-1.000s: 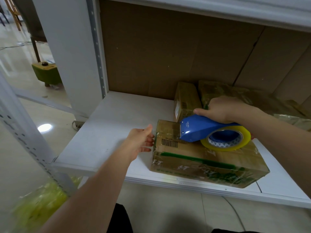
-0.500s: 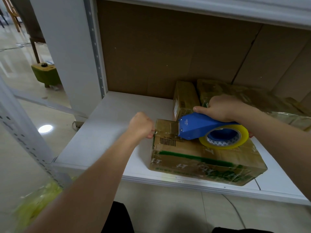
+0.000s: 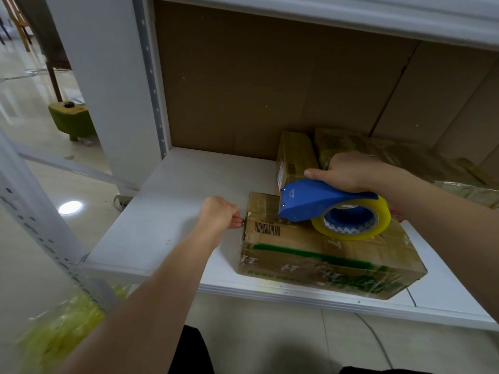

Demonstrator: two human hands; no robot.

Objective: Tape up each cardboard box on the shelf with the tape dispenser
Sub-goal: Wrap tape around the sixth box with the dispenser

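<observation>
A tape-wrapped cardboard box point(image 3: 324, 255) with green print and a barcode lies at the front of the white shelf point(image 3: 172, 211). My right hand point(image 3: 351, 171) grips the blue tape dispenser point(image 3: 316, 201) from above; its yellowish tape roll point(image 3: 351, 220) rests on the box top. A strip of tape point(image 3: 262, 202) runs from the dispenser's mouth to the box's left edge. There my left hand point(image 3: 220, 214) has its fingers curled and pinches the tape end against the box's left side.
More taped boxes point(image 3: 295, 155) sit behind, against the brown cardboard back wall point(image 3: 270, 85). A white upright point(image 3: 108, 85) bounds the shelf on the left. A green stool point(image 3: 71, 118) stands on the shiny floor at the left. A cable point(image 3: 375, 336) lies below the shelf.
My left hand went from open beside the box to curled at the box's left edge, taking hold of the tape end. The dispenser stayed on the box top.
</observation>
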